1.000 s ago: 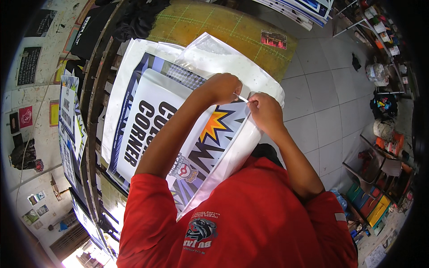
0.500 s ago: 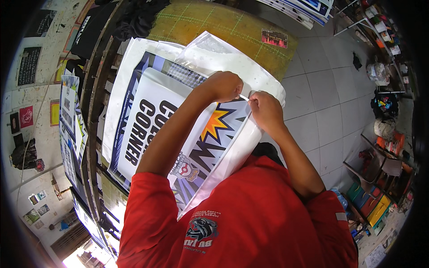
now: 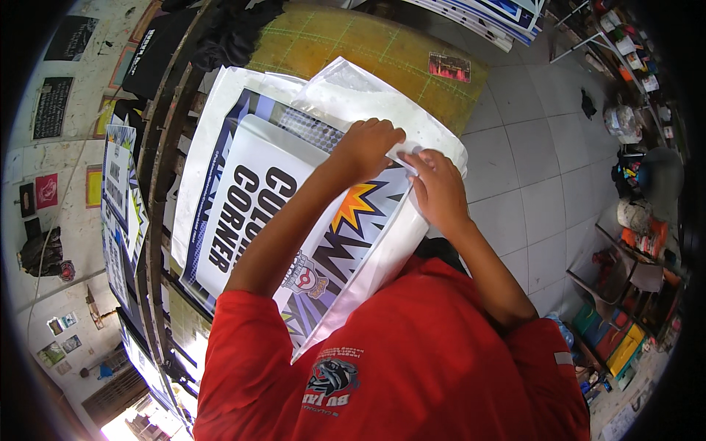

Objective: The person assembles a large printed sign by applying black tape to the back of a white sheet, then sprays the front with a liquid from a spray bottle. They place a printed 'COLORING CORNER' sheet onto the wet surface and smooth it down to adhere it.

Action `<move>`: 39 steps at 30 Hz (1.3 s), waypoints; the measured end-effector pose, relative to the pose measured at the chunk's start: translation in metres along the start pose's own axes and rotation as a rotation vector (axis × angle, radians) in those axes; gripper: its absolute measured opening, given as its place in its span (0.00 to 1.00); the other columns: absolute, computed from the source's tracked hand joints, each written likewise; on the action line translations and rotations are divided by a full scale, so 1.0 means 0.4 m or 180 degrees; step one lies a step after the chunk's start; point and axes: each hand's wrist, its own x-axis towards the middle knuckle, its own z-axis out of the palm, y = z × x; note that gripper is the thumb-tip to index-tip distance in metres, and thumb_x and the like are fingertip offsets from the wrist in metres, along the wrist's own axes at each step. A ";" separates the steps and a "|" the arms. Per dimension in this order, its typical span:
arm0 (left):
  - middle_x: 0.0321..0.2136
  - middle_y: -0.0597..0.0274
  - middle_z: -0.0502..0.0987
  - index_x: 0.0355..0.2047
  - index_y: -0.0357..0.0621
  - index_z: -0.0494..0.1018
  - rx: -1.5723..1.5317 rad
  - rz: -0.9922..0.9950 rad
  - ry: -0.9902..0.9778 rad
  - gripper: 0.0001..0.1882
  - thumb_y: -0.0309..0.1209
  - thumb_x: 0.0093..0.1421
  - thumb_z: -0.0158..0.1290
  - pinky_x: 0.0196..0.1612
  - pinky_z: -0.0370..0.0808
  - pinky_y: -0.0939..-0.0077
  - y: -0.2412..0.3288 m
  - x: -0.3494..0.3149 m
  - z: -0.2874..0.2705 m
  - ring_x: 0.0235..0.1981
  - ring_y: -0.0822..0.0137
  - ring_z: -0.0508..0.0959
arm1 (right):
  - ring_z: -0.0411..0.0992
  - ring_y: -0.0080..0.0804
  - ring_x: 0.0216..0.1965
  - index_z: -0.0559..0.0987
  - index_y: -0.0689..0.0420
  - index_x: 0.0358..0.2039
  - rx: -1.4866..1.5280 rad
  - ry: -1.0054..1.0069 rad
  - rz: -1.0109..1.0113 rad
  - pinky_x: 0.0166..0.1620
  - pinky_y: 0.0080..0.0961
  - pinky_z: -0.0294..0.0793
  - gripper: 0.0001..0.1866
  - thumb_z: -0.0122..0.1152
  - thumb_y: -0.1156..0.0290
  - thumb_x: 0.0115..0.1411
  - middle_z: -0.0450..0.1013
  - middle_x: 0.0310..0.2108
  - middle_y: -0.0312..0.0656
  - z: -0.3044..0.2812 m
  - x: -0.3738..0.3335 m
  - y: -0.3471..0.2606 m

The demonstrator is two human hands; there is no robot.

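A large printed poster sheet [image 3: 351, 234], white, purple and black with an orange starburst, lies on a white board or backing sheet [image 3: 434, 132]. The sheet is partly rolled or folded over on its left side. My left hand [image 3: 368, 151] is curled at the poster's far right corner, its fingers bent onto the edge; the fingertips are partly hidden. Beside it, my right hand [image 3: 439, 185] hangs over the same corner, thumb and bent fingers apart. A pale strip of backing runs down the right edge, near my right wrist.
Beneath lies a yellow-green gridded cutting mat [image 3: 346, 40] with a small dark red picture card [image 3: 449, 67]. Dark cloth [image 3: 234, 33] is bunched at the far left. More printed boards [image 3: 121, 198] lean on a rack at left; others are stacked at far right. Cluttered shelves [image 3: 632, 294] line the right.
The fingers of my right hand have loosened from a pinch and spread a little at the corner. My left hand has shifted slightly, its fingers uncurling somewhat.
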 end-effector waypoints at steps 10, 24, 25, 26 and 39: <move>0.46 0.54 0.75 0.38 0.49 0.82 0.0266 0.0332 0.0502 0.14 0.29 0.48 0.63 0.59 0.65 0.61 0.034 -0.084 0.015 0.54 0.55 0.71 | 0.66 0.41 0.55 0.81 0.50 0.50 -0.0476 0.0096 -0.0501 0.56 0.40 0.63 0.18 0.63 0.66 0.59 0.69 0.55 0.43 0.012 -0.039 0.040; 0.53 0.58 0.73 0.52 0.50 0.75 0.0512 -0.0475 0.0808 0.23 0.33 0.54 0.62 0.64 0.61 0.54 -0.129 -0.169 -0.037 0.60 0.52 0.68 | 0.65 0.47 0.57 0.78 0.53 0.54 -0.0485 -0.0041 -0.0491 0.59 0.45 0.61 0.21 0.61 0.67 0.59 0.66 0.59 0.49 0.012 -0.042 0.041; 0.54 0.58 0.73 0.53 0.50 0.75 0.0586 -0.0536 0.0785 0.24 0.33 0.54 0.62 0.65 0.60 0.54 -0.150 -0.182 -0.050 0.61 0.53 0.67 | 0.64 0.47 0.57 0.77 0.53 0.54 -0.0479 -0.0043 -0.0491 0.59 0.45 0.61 0.21 0.61 0.67 0.59 0.66 0.59 0.49 0.011 -0.045 0.041; 0.55 0.59 0.73 0.53 0.51 0.75 0.0659 -0.0595 0.0760 0.25 0.33 0.54 0.62 0.65 0.60 0.54 -0.168 -0.194 -0.061 0.61 0.53 0.67 | 0.64 0.47 0.58 0.77 0.53 0.54 -0.0473 -0.0045 -0.0488 0.59 0.45 0.61 0.22 0.61 0.67 0.59 0.66 0.59 0.49 0.011 -0.046 0.041; 0.58 0.57 0.71 0.56 0.48 0.73 0.0926 -0.0814 0.0727 0.25 0.36 0.57 0.61 0.66 0.59 0.52 -0.281 -0.251 -0.130 0.62 0.54 0.67 | 0.64 0.48 0.58 0.77 0.53 0.56 -0.0520 -0.0070 -0.0540 0.60 0.46 0.60 0.24 0.62 0.66 0.57 0.66 0.59 0.49 0.013 -0.050 0.055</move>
